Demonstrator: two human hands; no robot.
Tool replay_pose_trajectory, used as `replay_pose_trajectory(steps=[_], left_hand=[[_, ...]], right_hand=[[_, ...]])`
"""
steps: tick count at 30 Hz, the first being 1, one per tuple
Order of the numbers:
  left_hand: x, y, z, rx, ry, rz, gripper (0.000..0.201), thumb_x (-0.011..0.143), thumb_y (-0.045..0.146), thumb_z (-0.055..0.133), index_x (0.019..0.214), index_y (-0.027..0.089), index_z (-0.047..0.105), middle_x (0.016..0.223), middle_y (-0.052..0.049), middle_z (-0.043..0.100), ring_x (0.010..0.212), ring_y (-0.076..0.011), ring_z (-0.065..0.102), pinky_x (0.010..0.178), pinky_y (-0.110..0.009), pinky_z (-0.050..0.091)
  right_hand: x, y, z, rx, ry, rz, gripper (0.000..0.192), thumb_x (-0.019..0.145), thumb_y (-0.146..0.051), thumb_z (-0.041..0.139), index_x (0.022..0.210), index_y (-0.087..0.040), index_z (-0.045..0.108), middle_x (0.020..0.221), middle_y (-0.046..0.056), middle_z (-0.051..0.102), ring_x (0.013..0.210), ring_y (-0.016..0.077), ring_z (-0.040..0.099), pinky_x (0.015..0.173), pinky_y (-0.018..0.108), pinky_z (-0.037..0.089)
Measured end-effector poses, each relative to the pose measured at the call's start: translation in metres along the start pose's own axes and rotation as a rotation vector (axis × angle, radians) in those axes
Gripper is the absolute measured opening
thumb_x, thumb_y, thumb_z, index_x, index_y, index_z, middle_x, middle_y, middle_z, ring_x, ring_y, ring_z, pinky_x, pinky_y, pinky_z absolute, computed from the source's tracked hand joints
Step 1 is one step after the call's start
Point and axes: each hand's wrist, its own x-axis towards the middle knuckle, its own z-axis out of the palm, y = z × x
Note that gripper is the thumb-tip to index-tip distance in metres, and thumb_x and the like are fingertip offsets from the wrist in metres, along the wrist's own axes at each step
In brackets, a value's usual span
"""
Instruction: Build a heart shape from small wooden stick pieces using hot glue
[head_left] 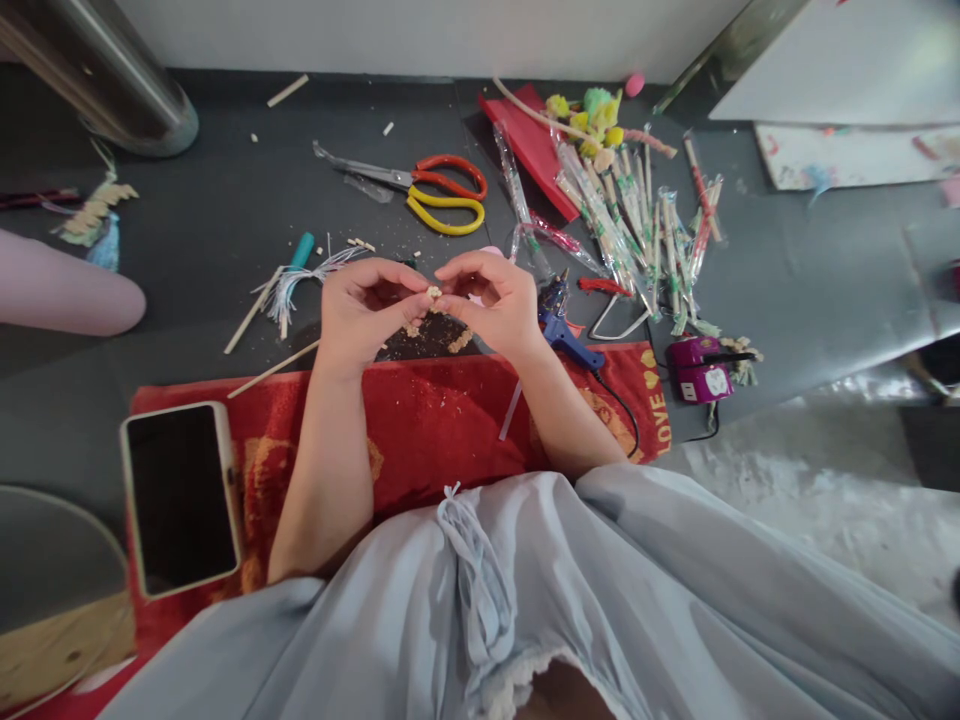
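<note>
My left hand [358,312] and my right hand [504,305] meet above the table's near edge. Both pinch a small pale piece [433,293] between thumb and fingertips; it looks like light wood, too small to make out fully. Below the fingers lie light-brown bits, among them a short knobbly strip [460,341]. To the left of my left hand rest a bundle of white and blue strings [289,290], a teal stick [302,250] and thin wooden sticks [253,310]. A blue glue gun [566,340] lies just right of my right wrist.
Scissors [442,195] with red and yellow handles lie beyond my hands. Wrapped sticks [622,220] pile up at the right, near a purple power block [697,370]. A red towel [442,400] covers the near edge; a phone [180,500] lies on its left end.
</note>
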Motion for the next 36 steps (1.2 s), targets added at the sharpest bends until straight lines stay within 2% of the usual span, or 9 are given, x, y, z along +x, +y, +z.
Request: replay_pose_trajectory(steps=[4,11,15,23,29,36], left_hand=[[0.001,-0.001,-0.001,-0.002,0.008,-0.011,0.042,0.061,0.053,0.091,0.081,0.023,0.07,0.077,0.001,0.07,0.056,-0.009,0.063,0.049,-0.021,0.053],[0.002,0.0,-0.002,0.005,-0.026,0.002,0.042,0.062,0.051,0.091,0.081,0.022,0.069,0.075,0.001,0.068,0.054,-0.0084,0.062,0.047,-0.02,0.051],[0.001,-0.002,-0.003,0.019,-0.024,-0.002,0.039,0.065,0.049,0.09,0.082,0.021,0.069,0.076,0.001,0.068,0.056,-0.009,0.063,0.048,-0.02,0.051],[0.0,-0.005,-0.005,0.07,-0.025,-0.023,0.034,0.07,0.044,0.088,0.084,0.021,0.067,0.075,0.001,0.068,0.055,-0.0089,0.062,0.05,-0.021,0.052],[0.001,-0.007,-0.004,0.031,-0.002,-0.008,0.037,0.067,0.048,0.09,0.081,0.021,0.068,0.073,0.002,0.067,0.052,-0.0081,0.061,0.047,-0.021,0.05],[0.001,-0.004,-0.005,0.046,-0.008,-0.02,0.036,0.068,0.048,0.089,0.082,0.021,0.069,0.075,0.001,0.069,0.054,-0.009,0.062,0.05,-0.022,0.053]], right_hand=[[0.001,-0.007,-0.002,-0.043,0.004,-0.02,0.046,0.084,-0.066,0.066,0.097,-0.022,0.071,0.089,0.0,0.068,0.078,0.011,0.064,0.069,0.026,0.055],[0.004,-0.013,-0.007,-0.161,0.014,-0.2,0.035,0.09,-0.058,0.064,0.093,-0.025,0.075,0.084,0.001,0.073,0.08,0.0141,0.066,0.083,0.034,0.055],[0.004,-0.011,-0.007,-0.201,-0.008,-0.172,0.033,0.091,-0.056,0.063,0.094,-0.026,0.076,0.085,0.002,0.074,0.08,0.015,0.066,0.086,0.037,0.054],[0.004,-0.012,-0.009,-0.202,-0.033,-0.156,0.032,0.09,-0.055,0.066,0.092,-0.025,0.075,0.085,0.001,0.073,0.081,0.0146,0.066,0.083,0.035,0.054],[0.003,-0.013,-0.009,-0.172,0.008,-0.201,0.029,0.089,-0.052,0.068,0.088,-0.024,0.073,0.081,0.0,0.071,0.078,0.0139,0.064,0.081,0.034,0.054],[0.002,-0.006,-0.006,-0.051,0.003,-0.02,0.036,0.085,-0.057,0.07,0.092,-0.022,0.069,0.085,-0.001,0.068,0.079,0.0111,0.063,0.072,0.027,0.054]])
